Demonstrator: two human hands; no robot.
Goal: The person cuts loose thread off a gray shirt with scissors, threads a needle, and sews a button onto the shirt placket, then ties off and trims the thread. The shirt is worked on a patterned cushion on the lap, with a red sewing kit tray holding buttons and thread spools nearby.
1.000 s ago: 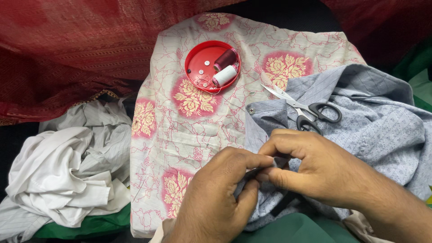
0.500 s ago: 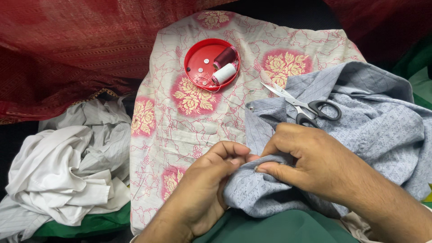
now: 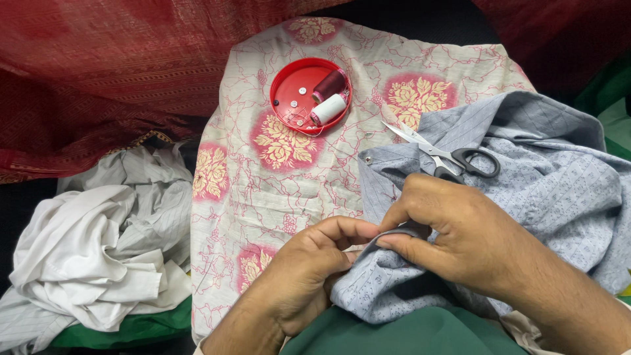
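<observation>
A grey-blue patterned garment lies over my lap at the right. My right hand pinches a folded edge of it between thumb and fingers. My left hand grips the same edge from the left, fingertips meeting the right hand's; anything small held between them is hidden. Black-handled scissors rest on the garment just beyond my right hand. Farther away a red round lid holds a dark red thread spool, a white spool and small buttons.
A cream cloth with pink floral print is spread under the lid. A crumpled white garment lies at the left on green fabric. Dark red patterned fabric covers the far side.
Both hands have shifted slightly toward me along the garment's edge, and more of the grey-blue fabric is gathered below my fingers. The scissors and red lid have not moved.
</observation>
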